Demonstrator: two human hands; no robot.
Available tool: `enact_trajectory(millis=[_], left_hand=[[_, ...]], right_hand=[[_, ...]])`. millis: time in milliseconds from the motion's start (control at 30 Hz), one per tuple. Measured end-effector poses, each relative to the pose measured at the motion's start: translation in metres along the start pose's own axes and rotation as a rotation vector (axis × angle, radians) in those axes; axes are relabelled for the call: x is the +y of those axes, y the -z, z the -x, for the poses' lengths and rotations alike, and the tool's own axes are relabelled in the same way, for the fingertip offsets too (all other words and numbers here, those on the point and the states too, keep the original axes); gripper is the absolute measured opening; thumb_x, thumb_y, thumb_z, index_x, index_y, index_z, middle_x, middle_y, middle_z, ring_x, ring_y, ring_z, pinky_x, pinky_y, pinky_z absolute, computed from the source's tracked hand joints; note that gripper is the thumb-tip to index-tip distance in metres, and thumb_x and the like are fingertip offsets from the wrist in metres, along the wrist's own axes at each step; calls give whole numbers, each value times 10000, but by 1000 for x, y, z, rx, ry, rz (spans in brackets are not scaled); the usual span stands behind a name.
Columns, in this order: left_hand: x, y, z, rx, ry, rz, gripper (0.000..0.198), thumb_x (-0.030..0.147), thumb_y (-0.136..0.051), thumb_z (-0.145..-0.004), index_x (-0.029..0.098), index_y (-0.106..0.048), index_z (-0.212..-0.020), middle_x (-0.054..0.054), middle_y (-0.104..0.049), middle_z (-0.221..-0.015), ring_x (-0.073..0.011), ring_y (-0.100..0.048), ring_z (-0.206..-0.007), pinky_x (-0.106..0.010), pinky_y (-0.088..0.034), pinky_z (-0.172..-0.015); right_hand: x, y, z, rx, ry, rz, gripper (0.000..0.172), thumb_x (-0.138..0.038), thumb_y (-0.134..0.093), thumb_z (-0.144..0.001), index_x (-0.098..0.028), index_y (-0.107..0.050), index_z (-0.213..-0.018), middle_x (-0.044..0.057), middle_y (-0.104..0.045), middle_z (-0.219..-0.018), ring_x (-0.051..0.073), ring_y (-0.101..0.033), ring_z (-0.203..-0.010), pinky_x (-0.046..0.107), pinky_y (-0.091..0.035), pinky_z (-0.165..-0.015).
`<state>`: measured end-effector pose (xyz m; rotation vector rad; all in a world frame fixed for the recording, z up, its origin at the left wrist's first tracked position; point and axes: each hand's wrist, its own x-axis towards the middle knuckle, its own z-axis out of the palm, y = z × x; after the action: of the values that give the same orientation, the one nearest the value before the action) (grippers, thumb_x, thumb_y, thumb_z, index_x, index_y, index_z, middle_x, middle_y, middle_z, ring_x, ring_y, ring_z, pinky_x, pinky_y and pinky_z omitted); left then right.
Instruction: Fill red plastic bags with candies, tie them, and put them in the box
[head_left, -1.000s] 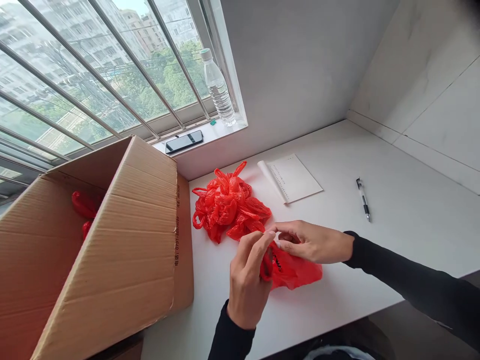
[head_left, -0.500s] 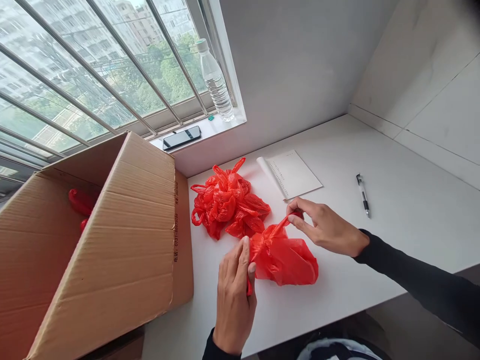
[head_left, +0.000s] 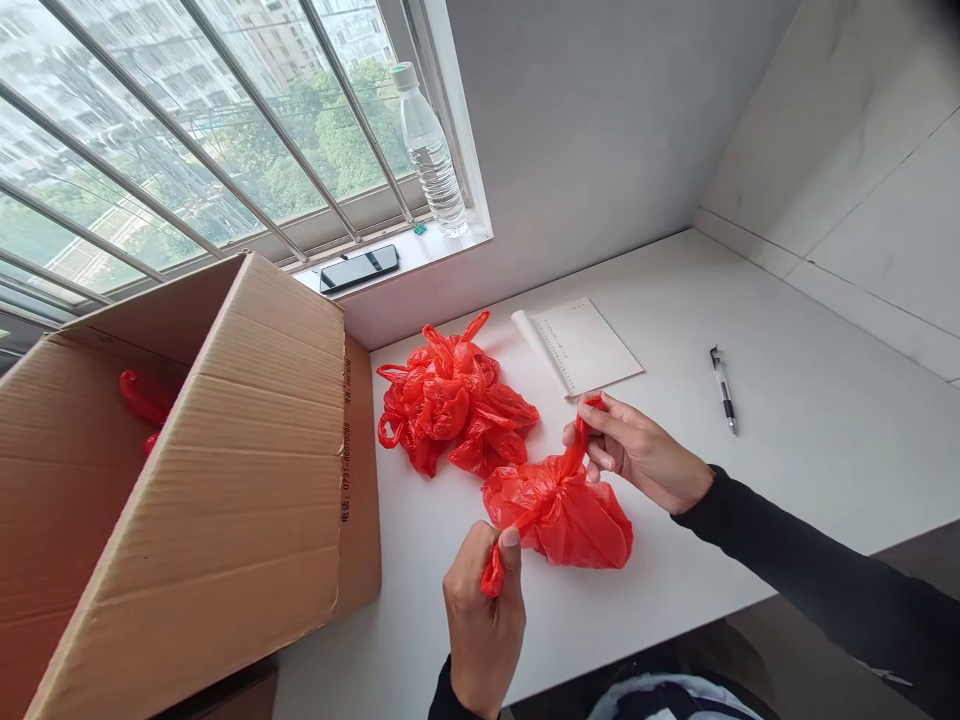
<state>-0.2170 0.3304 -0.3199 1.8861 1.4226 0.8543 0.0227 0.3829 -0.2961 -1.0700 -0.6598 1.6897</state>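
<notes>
A red plastic bag lies on the white table, bulging, with its neck gathered in what looks like a knot. My left hand is closed round one of its handles, whose looped end pokes out beside the thumb. Between the fingers and thumb of my right hand the other handle is pinched and pulled upward. Just behind this bag sits a pile of more red plastic bags, crumpled and with their handles sticking up. What the held bag contains is hidden.
At the left stands an open cardboard box with red bags inside. A notepad and a pen lie on the white table. On the windowsill are a phone and a water bottle.
My left hand has closed into a fist round its handle and moved slightly toward me. My right hand has raised its handle more upright. The knot shows more tightly drawn.
</notes>
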Motion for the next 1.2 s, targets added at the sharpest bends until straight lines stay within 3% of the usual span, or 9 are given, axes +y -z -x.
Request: enact_trajectory(millis=[167, 333, 567, 700, 800, 1000, 1100, 1133, 1200], left_hand=[[-18, -3, 17, -43, 73, 38, 356, 205, -444, -1015, 234, -292, -694, 41, -339, -636, -140, -305, -546, -281, -270, -541], [-27, 2, 17, -13, 184, 126, 352, 319, -460, -1036, 228, -411, -700, 35, -385, -656, -143, -346, -568, -264, -313, -546], [-9, 0, 0, -77, 301, 361, 318, 457, -465, -1034, 263, -650, -1207, -61, -656, -1033, -176, -572, -764, -298, -507, -753], [2, 0, -3, -196, 251, 502, 365, 506, -484, -1018, 230, -701, -921, -48, -621, -824, -190, -536, -761, -297, -457, -736], [-1, 0, 2, -228, 217, 523, 504, 518, -365, -1051, 208, -559, -704, -34, -533, -722, -179, -481, -698, -300, -403, -678], [-15, 13, 17, -153, 280, 431, 497, 484, -358, -1059, 208, -478, -664, -19, -468, -706, -177, -451, -674, -300, -380, -645], [-19, 19, 16, -105, 192, 346, 343, 446, -396, -1055, 250, -678, -1050, -86, -594, -1090, -241, -578, -1028, -358, -487, -891], [-21, 18, 15, -107, 125, 288, 317, 412, -450, -1044, 285, -612, -1285, -102, -555, -1276, -261, -542, -1195, -402, -473, -1001], [-24, 13, 11, -150, -30, 130, 618, 314, -560, -1006, 336, -301, -1567, -117, -392, -1531, -285, -386, -1420, -485, -391, -1145]], right_hand=[[13, 18, -14, 119, -6, -27, 300, -410, -761, -881, -223, -530, -920, -72, -527, -710, 60, -316, -512, 189, -441, -499], [17, 23, -18, 130, -11, -28, 288, -454, -735, -892, -234, -565, -964, -21, -627, -821, 91, -425, -594, 223, -503, -574], [24, 13, -14, 109, -48, -36, 268, -467, -663, -936, -211, -674, -1018, 38, -668, -985, 102, -486, -669, 247, -542, -666], [20, 7, -13, 86, -52, -38, 292, -516, -623, -951, -228, -624, -999, -7, -614, -851, 85, -398, -557, 221, -487, -512], [17, 6, -16, 77, -75, -28, 311, -546, -615, -949, -239, -563, -930, -71, -467, -685, 67, -272, -482, 187, -405, -430], [18, 1, -14, 29, -93, 50, 337, -538, -590, -972, -214, -563, -884, -60, -440, -660, 77, -304, -524, 176, -395, -459], [12, -8, -8, -54, -31, 148, 337, -542, -531, -1003, -216, -584, -933, -18, -550, -766, 96, -397, -583, 224, -475, -541], [10, -12, -7, -76, -5, 180, 338, -542, -511, -1012, -218, -589, -954, -5, -576, -814, 99, -417, -596, 239, -490, -562], [7, -17, -2, -104, 36, 226, 342, -544, -485, -1021, -221, -599, -1005, 22, -610, -928, 103, -450, -620, 263, -508, -583]])
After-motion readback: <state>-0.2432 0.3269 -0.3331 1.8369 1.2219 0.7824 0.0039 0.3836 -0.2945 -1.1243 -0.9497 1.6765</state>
